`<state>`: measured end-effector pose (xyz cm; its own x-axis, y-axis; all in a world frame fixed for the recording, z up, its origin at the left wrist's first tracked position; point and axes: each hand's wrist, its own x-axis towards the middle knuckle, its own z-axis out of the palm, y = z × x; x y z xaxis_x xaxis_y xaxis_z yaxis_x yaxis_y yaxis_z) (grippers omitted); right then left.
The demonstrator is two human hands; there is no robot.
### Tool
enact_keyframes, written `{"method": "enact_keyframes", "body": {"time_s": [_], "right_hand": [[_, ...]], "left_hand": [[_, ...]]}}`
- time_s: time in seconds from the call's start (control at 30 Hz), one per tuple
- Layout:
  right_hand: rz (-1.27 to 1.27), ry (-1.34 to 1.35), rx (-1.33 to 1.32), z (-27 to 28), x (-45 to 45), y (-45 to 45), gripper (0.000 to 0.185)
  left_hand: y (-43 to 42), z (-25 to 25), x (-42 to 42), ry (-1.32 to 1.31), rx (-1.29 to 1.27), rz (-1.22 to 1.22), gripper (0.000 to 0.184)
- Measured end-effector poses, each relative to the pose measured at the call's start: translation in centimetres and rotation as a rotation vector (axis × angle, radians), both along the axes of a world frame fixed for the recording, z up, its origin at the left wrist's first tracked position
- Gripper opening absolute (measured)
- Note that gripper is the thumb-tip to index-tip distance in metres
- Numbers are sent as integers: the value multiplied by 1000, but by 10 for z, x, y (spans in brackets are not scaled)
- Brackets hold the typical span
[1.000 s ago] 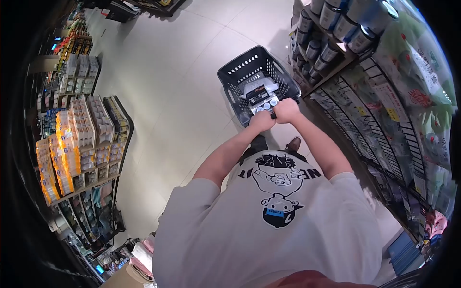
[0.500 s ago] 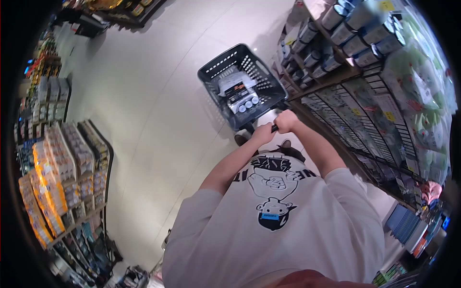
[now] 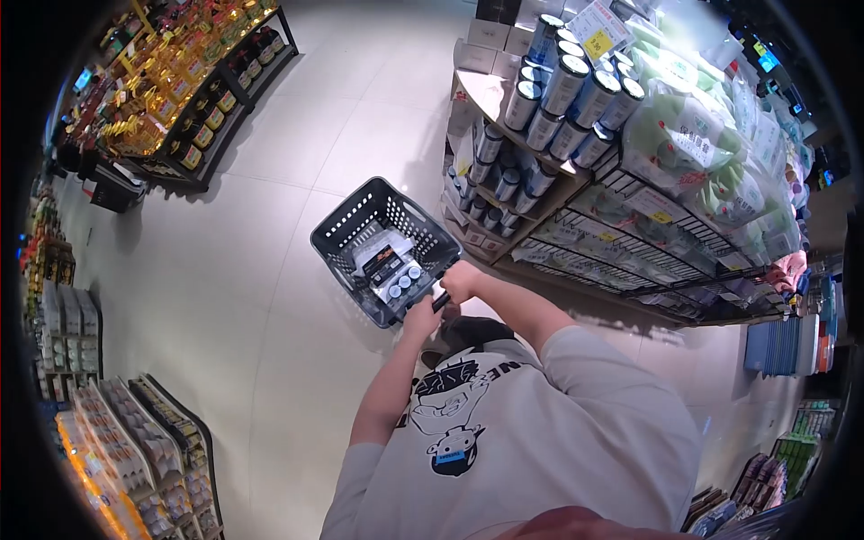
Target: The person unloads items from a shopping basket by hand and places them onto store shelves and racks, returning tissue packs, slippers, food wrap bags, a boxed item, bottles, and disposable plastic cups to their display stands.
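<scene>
My left hand (image 3: pixel 421 317) and my right hand (image 3: pixel 461 280) are closed side by side round the dark handle (image 3: pixel 439 301) of a dark grey shopping basket (image 3: pixel 337 236). The basket is in front of me, low over the floor. Inside it lie a clear plastic package (image 3: pixel 389 241), a black box with orange print (image 3: pixel 382 264) and a pack with several round blue-white tops (image 3: pixel 404 283). My fingers wrap the handle, so only part of it shows.
Shelves of dark canisters (image 3: pixel 564 83) and racks of green-white bags (image 3: pixel 684 135) stand at the right. Yellow bottles (image 3: pixel 166 85) fill a display at the upper left. Orange packs and cartons (image 3: pixel 121 441) are at the lower left. Pale floor (image 3: pixel 270 270) lies between.
The view has turned toward the right, and the basket with both my hands on its handle now appears further left and lower. More of the canister shelf and the yellow bottle display has come into view.
</scene>
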<state>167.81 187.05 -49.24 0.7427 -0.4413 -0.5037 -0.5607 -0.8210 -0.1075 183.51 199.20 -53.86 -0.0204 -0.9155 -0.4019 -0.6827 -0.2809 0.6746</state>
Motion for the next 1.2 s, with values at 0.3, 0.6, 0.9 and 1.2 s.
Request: {"method": "enact_keyframes", "body": {"time_s": [0.3, 0.6, 0.9, 1.2], "right_hand": [[-57, -61, 90, 8, 75, -66, 23], [-262, -282, 116, 22, 135, -120, 22], [-332, -330, 96, 22, 182, -184, 22], [-360, -294, 50, 16, 245, -243, 23]], "left_hand": [[-66, 27, 81, -173, -29, -48, 38], [-147, 37, 160, -294, -97, -90, 24], [-223, 33, 202, -506, -97, -41, 20], [-298, 27, 279, -395, -212, -213, 25]]}}
